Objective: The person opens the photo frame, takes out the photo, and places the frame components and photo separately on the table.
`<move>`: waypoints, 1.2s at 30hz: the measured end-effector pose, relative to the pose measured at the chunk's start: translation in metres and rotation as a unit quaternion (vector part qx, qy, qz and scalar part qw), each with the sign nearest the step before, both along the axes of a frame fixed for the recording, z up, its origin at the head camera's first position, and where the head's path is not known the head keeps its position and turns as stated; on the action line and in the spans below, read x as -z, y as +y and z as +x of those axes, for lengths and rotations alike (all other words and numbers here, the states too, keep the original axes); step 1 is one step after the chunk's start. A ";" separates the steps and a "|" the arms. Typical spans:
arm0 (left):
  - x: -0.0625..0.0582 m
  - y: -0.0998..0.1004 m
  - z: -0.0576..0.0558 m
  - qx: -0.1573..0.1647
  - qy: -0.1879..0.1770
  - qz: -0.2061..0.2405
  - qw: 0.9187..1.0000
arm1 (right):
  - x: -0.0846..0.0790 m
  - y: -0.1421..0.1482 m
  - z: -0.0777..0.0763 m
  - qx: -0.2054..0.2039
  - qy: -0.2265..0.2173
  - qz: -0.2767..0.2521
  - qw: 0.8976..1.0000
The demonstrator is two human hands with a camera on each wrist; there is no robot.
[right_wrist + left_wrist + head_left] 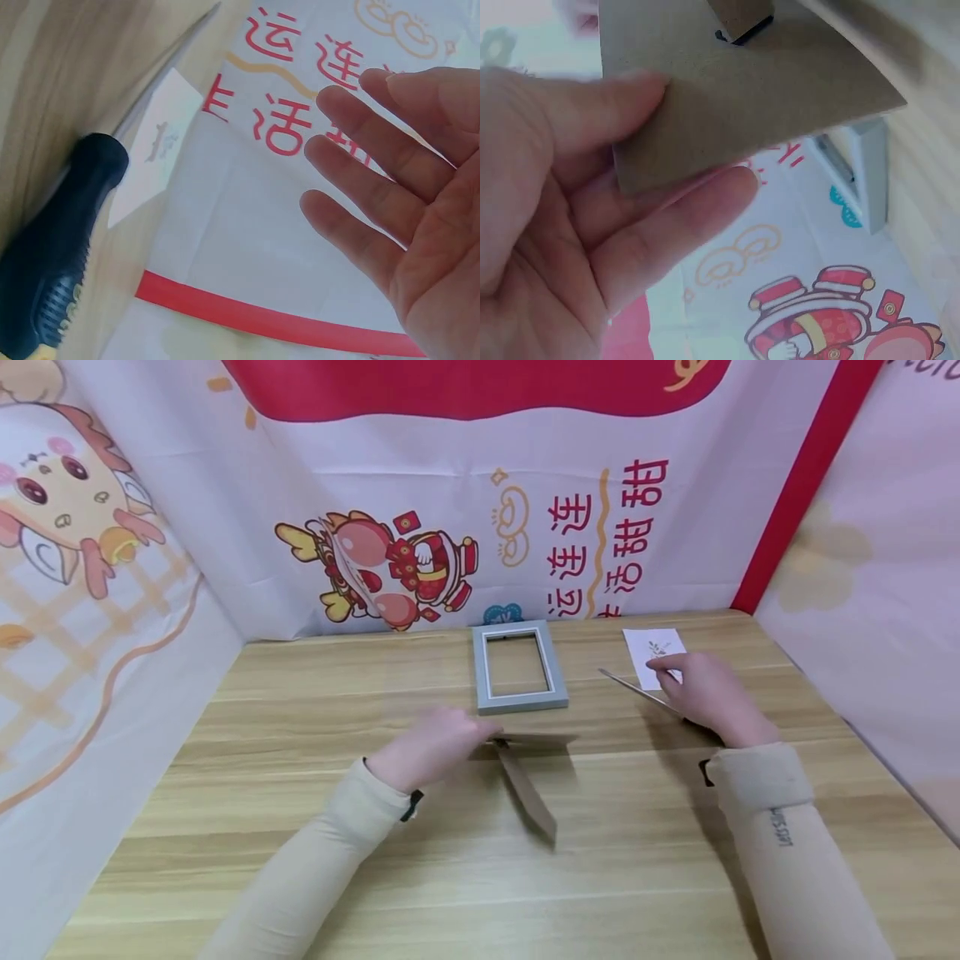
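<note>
My left hand (431, 747) holds a brown picture-frame backing board (727, 112) by one corner, thumb on one face and fingers behind. A brown stand leg (528, 797) hangs at an angle from the board, over the table. Above the right side of the table is my right hand (712, 697), its fingers loosely extended and holding nothing. Close by it lies a screwdriver (71, 217) with a dark handle and a thin metal shaft. Beyond the board lies the grey picture frame (521, 702), its opening showing bare wood.
A small white card (637, 647) with a plant print lies at the back right, partly behind my right hand. The wooden table (300, 818) meets a printed cloth backdrop (450, 460) at the back and cloth at both sides.
</note>
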State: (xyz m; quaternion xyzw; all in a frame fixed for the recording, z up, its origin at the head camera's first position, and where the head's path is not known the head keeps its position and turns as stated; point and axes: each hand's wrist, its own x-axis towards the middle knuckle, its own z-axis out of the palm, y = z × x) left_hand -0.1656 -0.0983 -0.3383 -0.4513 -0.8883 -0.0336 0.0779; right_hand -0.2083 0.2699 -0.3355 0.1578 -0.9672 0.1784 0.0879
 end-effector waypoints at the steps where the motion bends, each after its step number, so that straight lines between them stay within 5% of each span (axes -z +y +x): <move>1: -0.005 -0.003 0.000 -0.007 -0.013 0.017 1.000 | -0.002 0.000 0.001 0.002 0.001 -0.002 1.000; 5: -0.018 -0.010 -0.001 -0.043 -0.078 0.094 0.992 | -0.007 -0.001 0.004 0.003 0.012 -0.012 1.000; 8: -0.017 -0.011 -0.005 -0.057 -0.122 0.125 0.983 | -0.010 -0.002 0.005 0.001 0.025 -0.018 1.000; 19: 0.014 -0.009 -0.024 -0.119 -0.258 0.059 0.957 | -0.012 -0.004 0.006 0.000 0.026 -0.022 0.999; 24: 0.025 -0.009 -0.025 -0.114 -0.274 0.012 0.955 | -0.011 -0.005 0.005 -0.002 0.016 -0.019 1.000; 36: 0.046 -0.005 -0.025 -0.067 -0.210 -0.055 0.974 | -0.011 -0.011 0.005 -0.008 -0.011 0.003 1.000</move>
